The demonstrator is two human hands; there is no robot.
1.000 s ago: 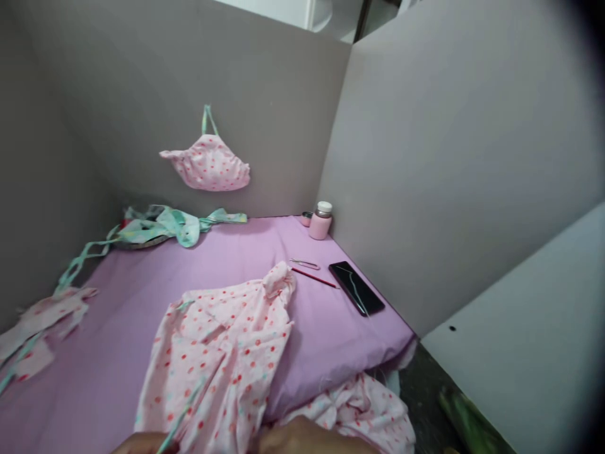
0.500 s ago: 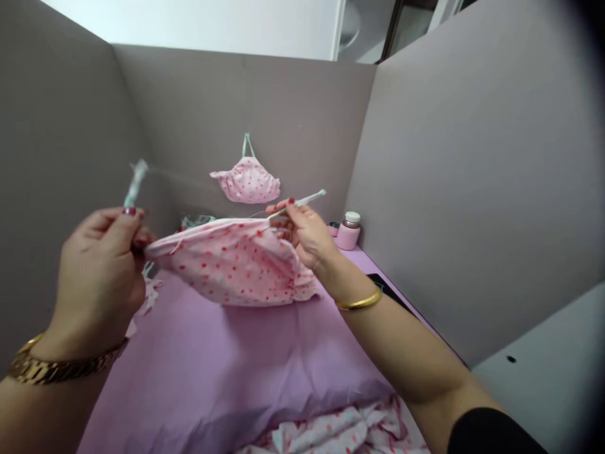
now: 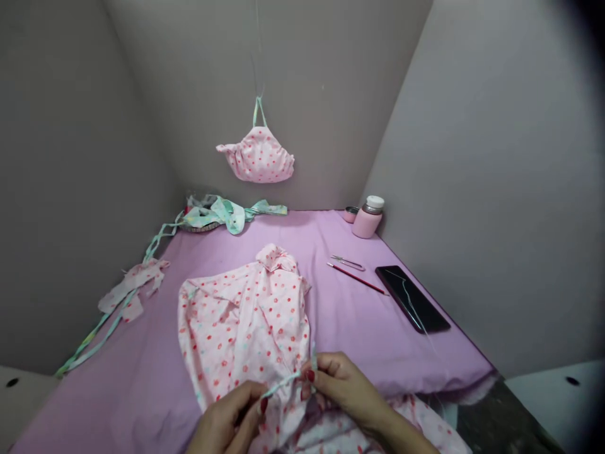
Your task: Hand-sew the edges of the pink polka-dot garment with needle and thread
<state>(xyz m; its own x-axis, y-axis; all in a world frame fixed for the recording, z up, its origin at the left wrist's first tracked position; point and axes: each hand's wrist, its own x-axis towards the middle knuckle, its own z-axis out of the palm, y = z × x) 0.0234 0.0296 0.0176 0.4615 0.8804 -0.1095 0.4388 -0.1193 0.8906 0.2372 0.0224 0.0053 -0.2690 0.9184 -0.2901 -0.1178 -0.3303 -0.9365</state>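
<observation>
Pink dotted fabric point(image 3: 255, 315) lies spread on the purple cloth and runs down over its front edge. At the bottom centre my left hand point(image 3: 236, 413) pinches one end of a thin pale green strip point(image 3: 283, 382) between thumb and fingers. Close to its right, my right hand point(image 3: 340, 384) is closed on the strip's other part, with a short end pointing up. The strip lies over the lower part of the fabric.
A small dotted piece point(image 3: 259, 157) hangs by the back wall. Green fabric point(image 3: 227, 213) and pink scraps point(image 3: 135, 287) lie left. A pink jar point(image 3: 367, 217), thread snips point(image 3: 348, 262), a red pencil point(image 3: 357, 278) and a black phone point(image 3: 411, 297) are right.
Both hands have come down and closer together. The dotted fabric, held up and stretched between them before, now lies on the cloth. The view has tilted downward.
</observation>
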